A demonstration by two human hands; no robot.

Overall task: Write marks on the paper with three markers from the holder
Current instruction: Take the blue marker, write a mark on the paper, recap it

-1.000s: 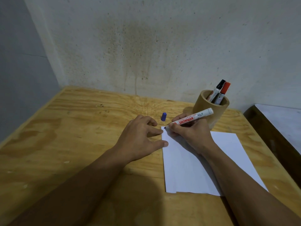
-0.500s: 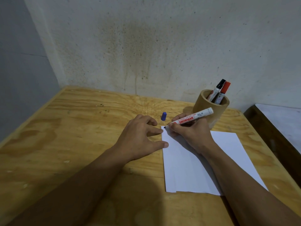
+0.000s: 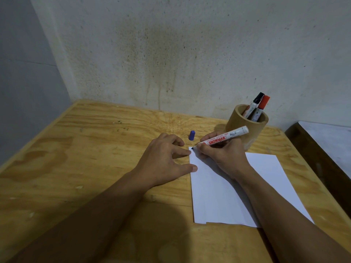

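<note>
A white sheet of paper (image 3: 224, 198) lies on the wooden table (image 3: 91, 152). My right hand (image 3: 222, 154) grips an uncapped white marker (image 3: 224, 138), its dark tip touching the paper's top left corner. My left hand (image 3: 165, 160) rests flat on the table, fingers spread, with fingertips pressing the paper's left edge. The marker's blue cap (image 3: 192, 135) lies on the table just beyond my hands. A round wooden holder (image 3: 245, 126) stands behind my right hand and contains a black-capped marker (image 3: 255, 103) and a red-capped marker (image 3: 263, 105).
A stained wall rises right behind the table. A dark bench or second table with a pale top (image 3: 326, 149) stands at the right, close to the table's right edge. The table's left edge runs beside a grey wall.
Almost nothing differs; the marker tip stays at the paper's top left corner and both hands hold their places.
</note>
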